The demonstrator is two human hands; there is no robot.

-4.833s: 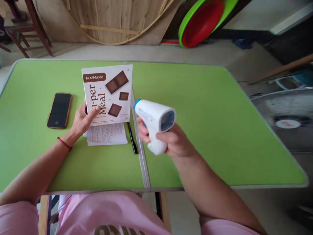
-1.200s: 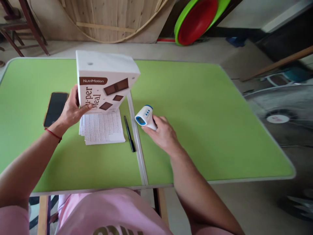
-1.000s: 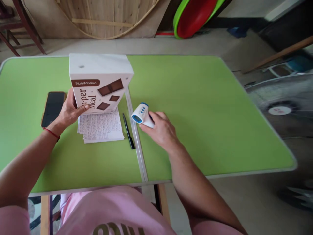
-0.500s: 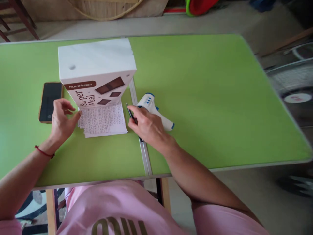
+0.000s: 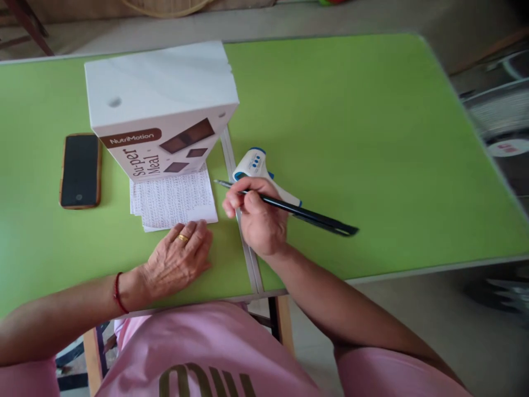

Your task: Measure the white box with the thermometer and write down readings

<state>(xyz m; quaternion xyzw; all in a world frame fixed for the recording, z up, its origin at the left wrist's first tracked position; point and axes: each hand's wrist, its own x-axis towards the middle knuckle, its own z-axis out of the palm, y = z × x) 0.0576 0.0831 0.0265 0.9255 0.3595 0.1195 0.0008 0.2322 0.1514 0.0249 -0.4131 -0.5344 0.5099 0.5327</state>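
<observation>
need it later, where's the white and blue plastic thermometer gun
In the head view, the thermometer gun lies on the green table just right of its silver metal seam, partly behind the right hand.

**Black pen (image 5: pixel 297 209) aslant beside handwritten sheets (image 5: pixel 176 198)**

The pen is slim and dark, its pale pointed tip bare, a clip showing toward the other end. It slants in the right hand's (image 5: pixel 256 215) grasp, tip toward the far left, tail toward the near right, apart from the paper. The sheets are white, stacked slightly out of line and filled with rows of tiny script; they lie flat, their far end hidden.
</observation>
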